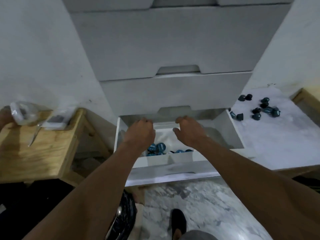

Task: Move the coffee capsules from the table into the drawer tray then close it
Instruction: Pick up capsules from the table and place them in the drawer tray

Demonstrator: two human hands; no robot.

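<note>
From my feed, the drawer (225,129) stands pulled out toward me, its long side running left to right under the closed drawer fronts above. Inside it sits a white tray (155,160), front wall also lying left to right. A cluster of capsules in the tray (160,147) rests against that near wall, most with their blue foil lids facing up toward the camera.

My left hand (140,134) hangs over the tray's far left part, knuckles pointing away from me and fingers curled under. I cannot tell whether it holds anything. My right hand (190,132) hangs beside it over the tray's far right part, fingers loosely curled and thumb apart, and I see nothing between them.

The other capsules on the table (265,108) lie scattered on the marble table (277,144) just right of the drawer, tumbled on their sides and pointing every which way. On the left stands a wooden stand (34,153) with a plastic bag (22,113) on it.
</note>
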